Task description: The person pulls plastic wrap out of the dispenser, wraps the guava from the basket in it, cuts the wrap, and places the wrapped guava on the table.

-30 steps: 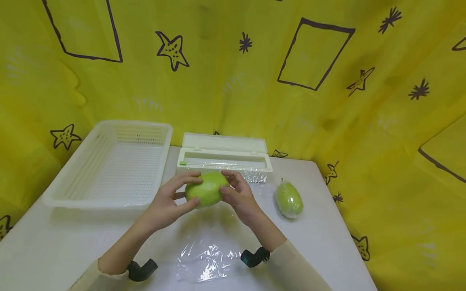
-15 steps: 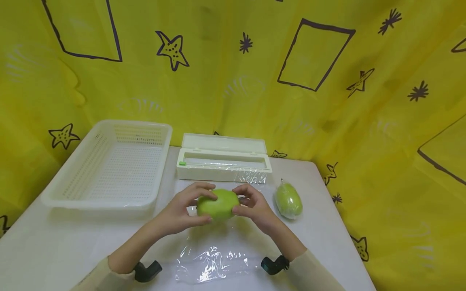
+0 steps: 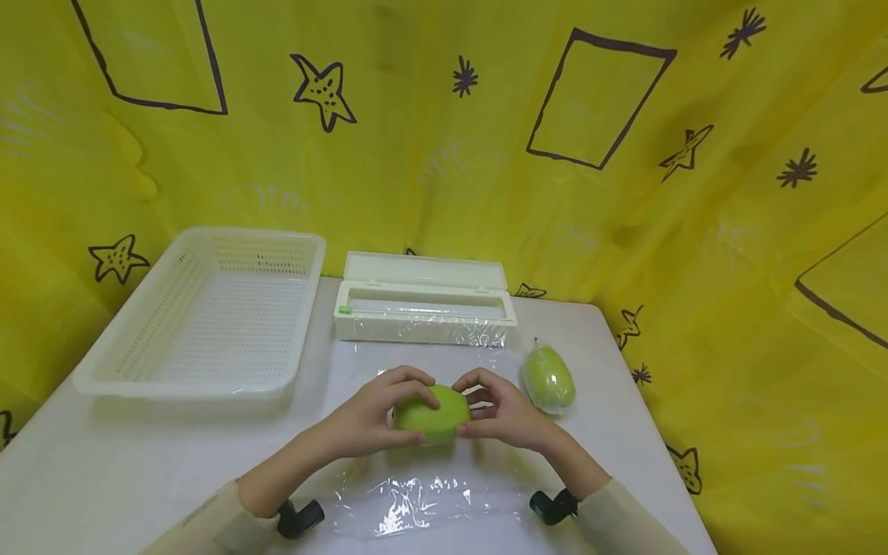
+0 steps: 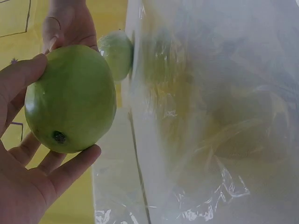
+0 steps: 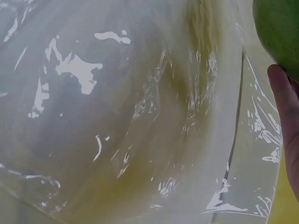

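A smooth green oval fruit [image 3: 432, 416], with a dark scar at one end in the left wrist view, is held over clear plastic film [image 3: 402, 505] spread on the table. My left hand [image 3: 378, 412] grips its left end, thumb on the near side and fingers over the far side. At the right end, my right hand [image 3: 509, 412] holds it between thumb and fingertips. The right wrist view shows only one edge of the fruit [image 5: 280, 32] and part of the right hand [image 5: 287, 116]. Another green fruit [image 3: 548, 378], wrapped in shiny film, lies to the right.
Behind the hands stands a white film dispenser box [image 3: 423, 330] with its lid raised; film runs from it toward me. A white perforated basket [image 3: 194, 385] sits at the left. A yellow patterned curtain [image 3: 416, 169] hangs along the table's back and right.
Both hands have brought the fruit toward me and slightly right, down from in front of the dispenser to over the film. The basket, box and wrapped fruit stay in place.
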Action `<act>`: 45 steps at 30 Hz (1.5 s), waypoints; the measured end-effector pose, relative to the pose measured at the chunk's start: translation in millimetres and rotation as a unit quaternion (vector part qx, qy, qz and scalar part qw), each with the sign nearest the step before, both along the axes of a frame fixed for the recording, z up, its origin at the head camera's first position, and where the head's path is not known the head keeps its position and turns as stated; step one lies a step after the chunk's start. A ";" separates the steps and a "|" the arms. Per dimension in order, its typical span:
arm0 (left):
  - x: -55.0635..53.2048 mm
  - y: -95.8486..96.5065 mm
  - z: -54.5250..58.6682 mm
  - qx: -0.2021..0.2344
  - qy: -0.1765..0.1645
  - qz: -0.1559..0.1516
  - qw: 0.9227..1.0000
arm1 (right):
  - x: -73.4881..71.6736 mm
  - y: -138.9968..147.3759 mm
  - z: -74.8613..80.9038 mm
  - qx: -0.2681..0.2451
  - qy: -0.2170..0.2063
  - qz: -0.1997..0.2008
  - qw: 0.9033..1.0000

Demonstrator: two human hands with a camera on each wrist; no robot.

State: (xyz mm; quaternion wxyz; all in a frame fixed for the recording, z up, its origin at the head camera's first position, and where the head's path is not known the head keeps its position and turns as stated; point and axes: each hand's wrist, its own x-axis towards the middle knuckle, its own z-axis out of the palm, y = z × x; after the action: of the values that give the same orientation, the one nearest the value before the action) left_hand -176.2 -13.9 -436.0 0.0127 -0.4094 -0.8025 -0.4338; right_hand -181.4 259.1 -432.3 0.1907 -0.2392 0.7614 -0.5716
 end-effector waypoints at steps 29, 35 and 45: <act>-14.8 20.6 -15.0 -0.106 0.046 -0.012 0.993 | -7.7 13.2 -21.2 0.074 0.000 -0.019 0.997; -11.0 20.1 -18.0 -0.109 0.043 -0.014 0.993 | -6.3 16.2 -26.2 0.073 -0.003 -0.025 0.997; -5.4 14.3 -20.5 -0.117 0.052 -0.002 0.992 | 5.0 20.3 -29.7 0.078 0.024 -0.020 0.996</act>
State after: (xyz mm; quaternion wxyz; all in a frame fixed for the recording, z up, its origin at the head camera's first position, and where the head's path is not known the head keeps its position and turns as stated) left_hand -181.6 0.3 -456.5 0.0053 -0.4316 -0.8452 -0.3152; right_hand -176.3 279.4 -462.0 0.1793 -0.2217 0.8124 -0.5087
